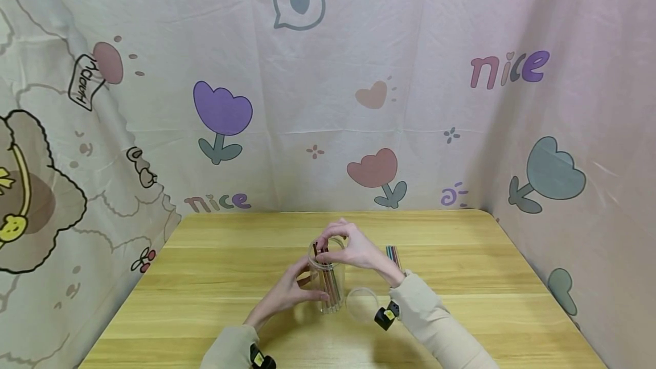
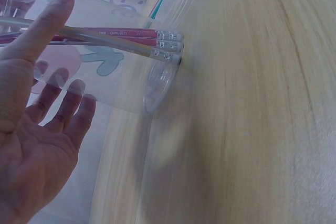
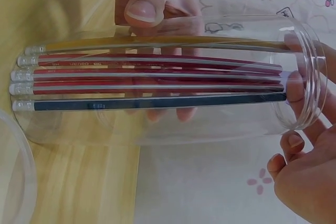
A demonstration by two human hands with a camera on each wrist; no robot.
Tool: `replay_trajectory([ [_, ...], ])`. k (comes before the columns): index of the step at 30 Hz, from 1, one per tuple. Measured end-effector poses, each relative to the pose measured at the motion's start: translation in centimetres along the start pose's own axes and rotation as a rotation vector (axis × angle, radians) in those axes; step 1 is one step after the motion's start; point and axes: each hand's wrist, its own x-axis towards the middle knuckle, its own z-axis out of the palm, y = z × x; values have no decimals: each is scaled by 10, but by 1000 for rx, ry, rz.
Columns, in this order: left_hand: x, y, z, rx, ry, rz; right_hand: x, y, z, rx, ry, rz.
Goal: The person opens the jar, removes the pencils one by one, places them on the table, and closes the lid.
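Note:
A clear plastic jar [image 1: 339, 285] stands upright on the table. My left hand [image 1: 288, 290] holds its side, thumb in front and fingers behind. Inside are several pencils [image 3: 157, 73], red, yellow and dark blue, with their eraser ends down at the jar's bottom. At the open mouth, my right hand [image 1: 357, 247] reaches over the rim with curled fingers and pinches the upper ends of pencils. Its fingertips show through the clear wall in the right wrist view. Which pencils it grips is partly hidden.
A round clear lid [image 1: 362, 304] lies on the table right of the jar. Several more pencils [image 1: 393, 254] lie farther right, partly behind the right wrist. The wooden table [image 1: 230, 255] meets a printed cloth backdrop [image 1: 307, 101] at its far edge.

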Motion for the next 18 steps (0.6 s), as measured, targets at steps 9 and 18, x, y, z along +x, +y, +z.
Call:
replay_trajectory([
  [9, 0, 0, 0, -15, -4, 10, -2, -5, -4, -37, -26, 23],
  [18, -1, 0, 0, -18, -6, 3, -6, -7, -6, 6, -13, 73],
])
